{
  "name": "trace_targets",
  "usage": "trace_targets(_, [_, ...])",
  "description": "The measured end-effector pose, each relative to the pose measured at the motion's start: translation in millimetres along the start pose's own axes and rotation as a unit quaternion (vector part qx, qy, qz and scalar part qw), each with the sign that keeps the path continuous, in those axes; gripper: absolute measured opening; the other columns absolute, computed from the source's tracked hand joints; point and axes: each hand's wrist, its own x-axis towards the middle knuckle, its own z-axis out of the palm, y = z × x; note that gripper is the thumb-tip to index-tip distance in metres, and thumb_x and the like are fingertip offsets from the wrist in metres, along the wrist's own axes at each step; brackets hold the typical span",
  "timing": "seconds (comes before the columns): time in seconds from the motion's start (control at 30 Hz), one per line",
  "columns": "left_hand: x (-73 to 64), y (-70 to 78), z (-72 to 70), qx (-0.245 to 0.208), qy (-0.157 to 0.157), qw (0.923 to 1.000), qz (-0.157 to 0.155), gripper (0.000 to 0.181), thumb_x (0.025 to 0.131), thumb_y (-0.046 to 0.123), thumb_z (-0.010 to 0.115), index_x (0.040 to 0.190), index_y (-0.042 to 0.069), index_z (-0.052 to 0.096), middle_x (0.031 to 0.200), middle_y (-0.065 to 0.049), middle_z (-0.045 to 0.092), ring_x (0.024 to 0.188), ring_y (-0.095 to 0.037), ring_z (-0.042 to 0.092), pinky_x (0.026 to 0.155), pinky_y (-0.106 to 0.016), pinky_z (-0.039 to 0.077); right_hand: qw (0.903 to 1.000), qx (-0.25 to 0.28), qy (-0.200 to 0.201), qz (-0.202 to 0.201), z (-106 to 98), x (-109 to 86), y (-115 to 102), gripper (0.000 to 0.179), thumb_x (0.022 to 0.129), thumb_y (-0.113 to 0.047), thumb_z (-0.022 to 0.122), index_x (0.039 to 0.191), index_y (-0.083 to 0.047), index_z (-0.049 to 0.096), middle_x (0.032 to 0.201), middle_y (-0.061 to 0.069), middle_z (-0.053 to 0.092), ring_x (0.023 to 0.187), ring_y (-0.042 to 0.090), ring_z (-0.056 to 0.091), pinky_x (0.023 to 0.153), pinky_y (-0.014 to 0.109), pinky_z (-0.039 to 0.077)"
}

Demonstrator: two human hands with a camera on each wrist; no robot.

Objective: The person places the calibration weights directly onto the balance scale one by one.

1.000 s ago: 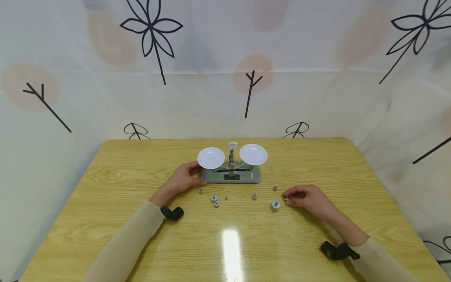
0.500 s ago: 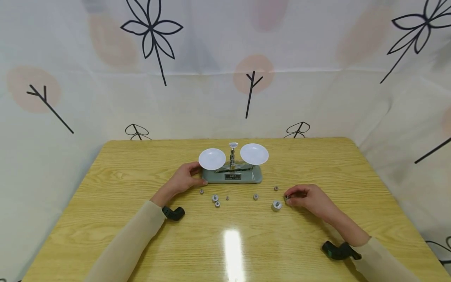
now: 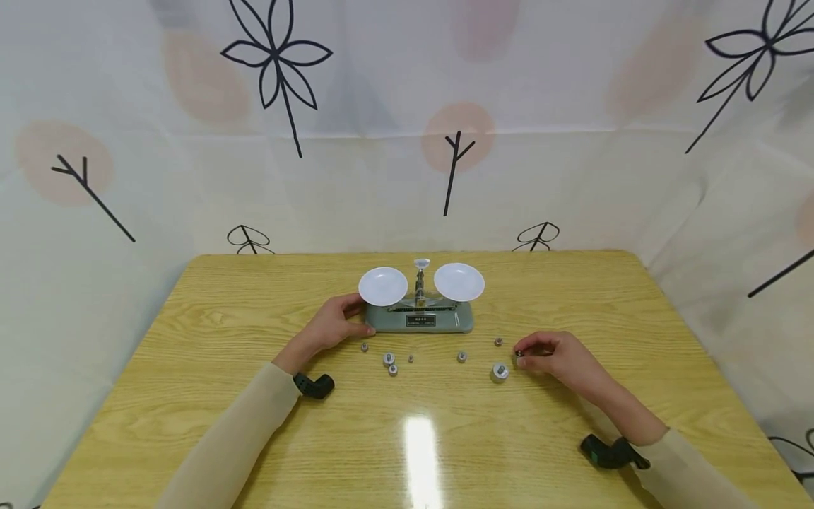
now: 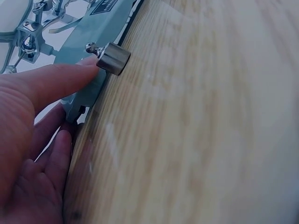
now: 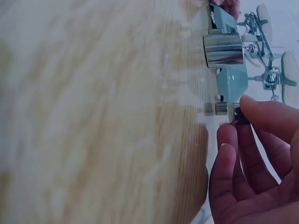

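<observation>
A grey-green balance scale (image 3: 454, 323) with two white pans stands towards the back of the table. My left hand (image 3: 327, 322) grips the left end of its base, with the thumb (image 4: 70, 79) on the front side and the other fingers partly hidden behind. Just in front of that thumb a small metal weight (image 3: 364, 347) stands on the table. Out to the right, my right hand (image 3: 562, 359) pinches a small metal weight (image 5: 238, 115) between thumb and fingers, low at the tabletop; whether it touches the wood I cannot tell. The largest weight (image 3: 499, 373) stands just left of this hand.
Several knobbed weights are spread before the scale: two side by side, one bigger (image 3: 388, 359) and one smaller (image 3: 392, 370), a tiny one (image 3: 410, 359), and two further right (image 3: 462, 357) (image 3: 499, 341). A patterned cloth (image 3: 356, 191) hangs behind the wooden table (image 3: 254, 318).
The right hand's fingers shift very slightly around the small weight. The left hand stays on the scale's base. The head view itself moves a little.
</observation>
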Motion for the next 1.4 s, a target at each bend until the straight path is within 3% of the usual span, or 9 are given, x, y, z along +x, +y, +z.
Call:
trace_targets(0.33, [-1.4, 2.0, -0.1, 0.004, -0.001, 0.9999, -0.014, 0.068, 0.079, -0.010, 0.076, 0.140, -0.015, 0.045, 0.144, -0.031, 0.045, 0.135, -0.043, 0.043, 0.110, -0.047, 0.036, 0.9988, -0.042, 0.024, 0.004, 0.0, 2.6, -12.5, 0.025, 0.089, -0.019, 0.077, 0.108, -0.003, 0.073, 0.101, 0.006, 0.070, 0.089, 0.019, 0.063, 0.066, 0.027, 0.052])
trace_targets(1.03, [-1.1, 4.2, 0.7, 0.005, -0.001, 1.0000, -0.003, 0.067, 0.080, -0.010, 0.076, 0.139, -0.015, 0.046, 0.143, -0.032, 0.045, 0.134, -0.044, 0.043, 0.110, -0.048, 0.036, 0.9982, -0.035, 0.039, -0.031, -3.7, 15.0, -32.4, 0.023, 0.091, -0.013, 0.074, 0.110, 0.000, 0.072, 0.106, 0.009, 0.070, 0.098, 0.024, 0.065, 0.077, 0.026, 0.056])
trace_targets(1.4, [-4.1, 5.5, 1.8, 0.007, 0.003, 0.9999, 0.007, 0.064, 0.080, -0.010, 0.075, 0.137, -0.017, 0.047, 0.140, -0.033, 0.048, 0.132, -0.046, 0.044, 0.109, -0.051, 0.037, 0.9977, -0.022, 0.050, -0.041, -10.5, 18.9, -45.6, 0.027, 0.090, -0.014, 0.075, 0.112, 0.002, 0.071, 0.106, 0.010, 0.071, 0.096, 0.023, 0.067, 0.077, 0.026, 0.056])
